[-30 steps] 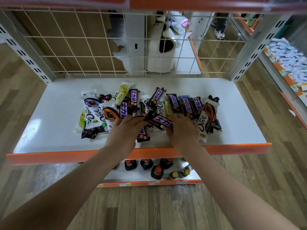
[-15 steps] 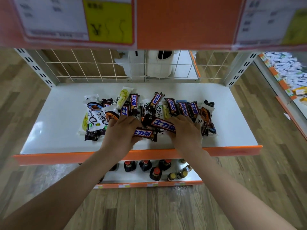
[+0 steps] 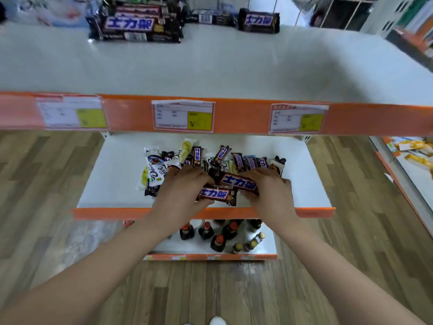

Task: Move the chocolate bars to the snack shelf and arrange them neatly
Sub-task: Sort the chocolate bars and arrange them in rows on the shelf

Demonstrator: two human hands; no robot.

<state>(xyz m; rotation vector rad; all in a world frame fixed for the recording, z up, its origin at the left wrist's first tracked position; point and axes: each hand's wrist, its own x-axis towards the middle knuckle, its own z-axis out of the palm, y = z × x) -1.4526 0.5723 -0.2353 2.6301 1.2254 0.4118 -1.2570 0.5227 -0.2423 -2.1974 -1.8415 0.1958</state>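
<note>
Upper shelf (image 3: 210, 66) now fills frame top, unseen before. Frame centre: left hand (image 3: 182, 191) grips lower bar (image 3: 216, 195), right hand (image 3: 271, 193) grips upper bar (image 3: 236, 181), both lifted from pile (image 3: 210, 160).

My two forearms are bare to the frame's lower edge, with no sleeves showing. My left hand (image 3: 181, 194) and right hand (image 3: 273, 194) carry no gloves, rings or watch.
</note>
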